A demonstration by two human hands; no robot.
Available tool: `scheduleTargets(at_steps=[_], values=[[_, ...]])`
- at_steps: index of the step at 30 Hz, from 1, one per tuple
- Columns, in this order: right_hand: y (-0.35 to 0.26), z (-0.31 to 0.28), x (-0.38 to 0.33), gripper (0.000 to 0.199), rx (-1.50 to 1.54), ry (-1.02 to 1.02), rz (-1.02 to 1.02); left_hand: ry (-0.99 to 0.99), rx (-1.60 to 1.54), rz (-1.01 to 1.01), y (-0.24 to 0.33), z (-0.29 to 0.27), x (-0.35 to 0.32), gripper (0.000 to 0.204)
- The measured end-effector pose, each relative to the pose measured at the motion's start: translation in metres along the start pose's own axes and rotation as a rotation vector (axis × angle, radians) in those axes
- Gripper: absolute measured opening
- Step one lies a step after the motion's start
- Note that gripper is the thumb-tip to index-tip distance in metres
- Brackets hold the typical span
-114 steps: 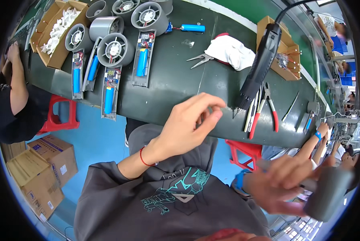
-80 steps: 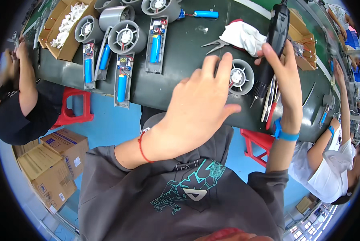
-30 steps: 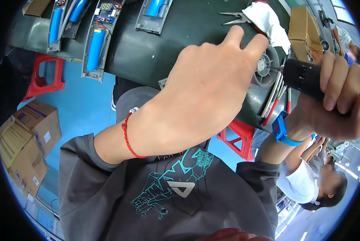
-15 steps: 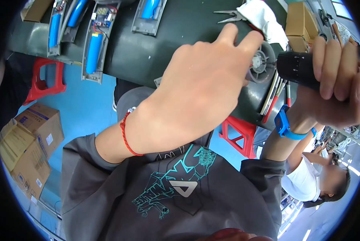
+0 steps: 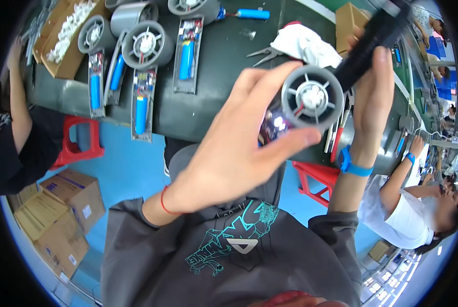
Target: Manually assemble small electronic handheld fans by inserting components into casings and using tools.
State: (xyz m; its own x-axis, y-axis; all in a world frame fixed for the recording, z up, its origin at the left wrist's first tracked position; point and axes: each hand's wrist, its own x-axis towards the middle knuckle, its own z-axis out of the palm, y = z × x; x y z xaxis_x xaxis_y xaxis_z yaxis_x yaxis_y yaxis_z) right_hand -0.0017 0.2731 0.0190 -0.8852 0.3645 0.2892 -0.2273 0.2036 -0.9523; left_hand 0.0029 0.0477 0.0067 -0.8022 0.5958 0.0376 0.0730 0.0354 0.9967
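My left hand [image 5: 224, 140], a red cord at its wrist, grips a round grey fan housing [image 5: 312, 95] between thumb and fingers. The ring faces up, showing its spokes and a pale hub. Beside the ring, inside the grip, part of a circuit board [image 5: 276, 125] shows bright white spots. My right hand [image 5: 376, 84], with a blue watch strap, is closed around a black electric screwdriver [image 5: 374, 41], held tilted just right of the housing. Some right fingers are hidden behind the tool, and its near end comes close to the ring's edge.
Pliers [image 5: 265, 54] and a white cloth [image 5: 303, 45] lie beyond my hands; pens [image 5: 340, 135] lie on the right. Grey fan housings [image 5: 147, 45] and opened handles with blue batteries [image 5: 141, 112] stand left. A box [image 5: 60, 69] holds white parts. Red stools [image 5: 318, 181] and people flank the table.
My left hand has turned, so the fan housing and its board now show between thumb and fingers. The screwdriver has swung to point up and away. The view has shifted, showing more of the table.
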Motion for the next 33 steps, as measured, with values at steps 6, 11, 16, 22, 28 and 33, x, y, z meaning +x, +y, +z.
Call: scheduleTargets(at_steps=[6, 11, 16, 22, 28, 33], values=[[-0.033, 0.019, -0.116, 0.068, 0.037, 0.002, 0.058, 0.198, 0.222, 0.316, 0.014, 0.021, -0.02, 0.079], [-0.037, -0.001, -0.122, 0.066, 0.435, -0.016, 0.106, 0.104, 0.102, 0.587, 0.018, 0.062, -0.02, 0.059], [-0.093, -0.073, -0.16, 0.024, 0.49, 0.155, -0.798, 0.142, 0.148, 0.627, 0.002, 0.048, -0.026, 0.033], [-0.104, -0.089, -0.15, 0.028, 0.158, 0.246, -0.927, 0.201, 0.091, 0.215, -0.043, 0.044, 0.014, 0.027], [-0.109, -0.081, -0.152, 0.017, -0.132, 0.671, -0.734, 0.186, 0.112, 0.081, -0.038, 0.039, 0.008, 0.025], [-0.107, -0.066, -0.148, 0.029, 0.276, 0.185, -1.098, 0.194, 0.204, 0.102, -0.038, 0.044, 0.011, 0.021]])
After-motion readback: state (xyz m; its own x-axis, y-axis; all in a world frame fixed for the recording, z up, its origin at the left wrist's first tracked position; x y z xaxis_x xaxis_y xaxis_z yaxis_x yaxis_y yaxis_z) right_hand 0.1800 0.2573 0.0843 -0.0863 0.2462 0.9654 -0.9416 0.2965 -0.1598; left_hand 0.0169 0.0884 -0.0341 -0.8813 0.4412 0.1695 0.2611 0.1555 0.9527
